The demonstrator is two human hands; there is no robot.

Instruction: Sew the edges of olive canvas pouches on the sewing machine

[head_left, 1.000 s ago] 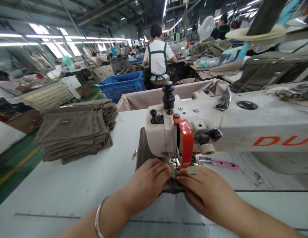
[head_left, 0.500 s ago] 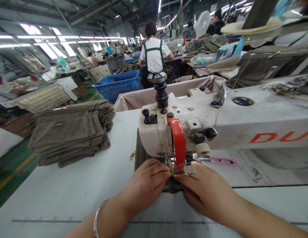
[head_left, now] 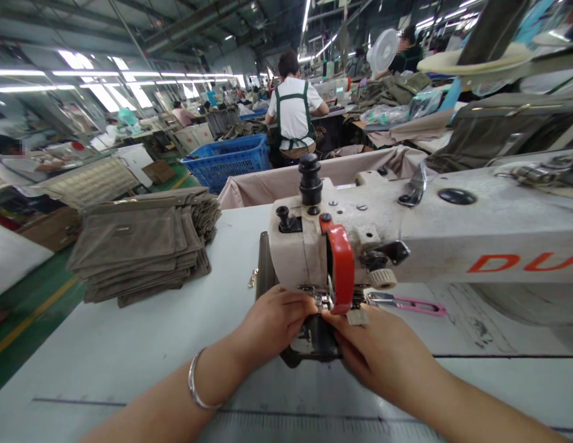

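Observation:
An olive-brown fabric piece (head_left: 266, 261) lies under the head of a white sewing machine (head_left: 295, 252), with a metal zipper pull (head_left: 253, 278) sticking out on its left. My left hand (head_left: 279, 317) has its fingers closed on the work just left of the presser foot (head_left: 324, 300). From the other side, my right hand (head_left: 378, 341) pinches the work, thumb and index close to the foot. Both sets of fingertips nearly meet there and hide the spot they hold. The red guard (head_left: 342, 267) curves down in front of the needle area.
Pink-handled thread snips (head_left: 418, 306) lie on the machine bed right of the needle. A stack of olive-brown fabric pouches (head_left: 133, 246) sits on the table's left. Beyond are a pink cloth-lined bin (head_left: 268, 184), a blue crate (head_left: 226, 161) and a seated co-worker (head_left: 293, 111).
My fingertips have moved slightly forward to the presser foot. A small strip of fabric seen between them before is now hidden. The view has shifted a little.

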